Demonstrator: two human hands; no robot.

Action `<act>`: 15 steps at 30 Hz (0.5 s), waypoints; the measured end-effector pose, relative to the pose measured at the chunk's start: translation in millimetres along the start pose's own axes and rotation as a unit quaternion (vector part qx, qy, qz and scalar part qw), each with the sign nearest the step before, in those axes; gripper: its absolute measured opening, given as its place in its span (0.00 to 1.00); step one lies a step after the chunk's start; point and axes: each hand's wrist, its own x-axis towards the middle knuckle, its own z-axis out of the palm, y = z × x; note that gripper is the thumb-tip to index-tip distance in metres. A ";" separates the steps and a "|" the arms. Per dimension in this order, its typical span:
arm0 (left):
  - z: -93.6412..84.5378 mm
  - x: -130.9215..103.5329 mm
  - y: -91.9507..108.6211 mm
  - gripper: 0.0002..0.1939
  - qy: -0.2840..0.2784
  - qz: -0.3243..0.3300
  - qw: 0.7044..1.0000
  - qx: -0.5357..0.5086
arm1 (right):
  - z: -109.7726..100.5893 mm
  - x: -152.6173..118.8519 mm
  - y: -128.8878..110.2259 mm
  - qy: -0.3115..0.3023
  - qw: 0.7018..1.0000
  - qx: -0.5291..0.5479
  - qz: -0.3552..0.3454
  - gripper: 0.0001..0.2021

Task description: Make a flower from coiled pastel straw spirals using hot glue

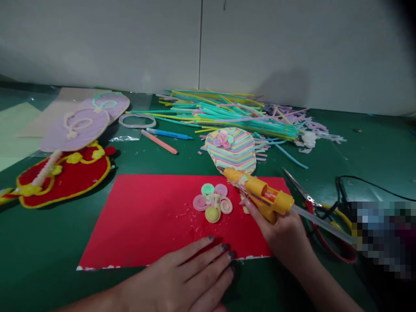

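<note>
Red sheet lies flat on the green table; its near edge shows worn white patches. The sheet's left half shows bare red. Green surface runs from its left edge to the red fan. Right side tighter: scissors lie just beside that edge. Striped disc sits at the far edge; behind it, a heap of stems reaches close to the wall.

Flower of coiled rounds: on the sheet, right of its middle, with clear strands to its left. Left hand: palm down, fingers extended and slightly apart, over the near edge; pressure on the sheet cannot be told. Right hand: wrapped around the handle of the glue gun, nozzle toward the disc's lower rim; contact cannot be told.

Containers: the gun holds a glue stick, protruding from its rear. Clear plastic, back left, lies partly under the purple fans; contents cannot be told.
</note>
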 end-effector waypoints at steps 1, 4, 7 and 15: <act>0.5 1.1 -0.2 0.16 -0.001 -0.002 1.000 -0.006 | -0.2 -0.6 0.6 0.006 1.000 -0.019 -0.005 0.15; 0.5 2.5 -1.1 0.15 -0.001 -0.005 1.000 -0.018 | -3.4 2.0 1.1 0.031 0.997 -0.006 0.069 0.12; -0.1 -1.2 -3.7 0.13 0.004 0.002 1.000 -0.012 | -7.8 9.2 -1.2 0.057 0.981 0.062 0.174 0.12; -6.5 -4.9 -27.8 0.15 0.018 -0.051 0.992 0.111 | -17.8 22.5 -12.0 0.066 0.915 0.219 0.332 0.15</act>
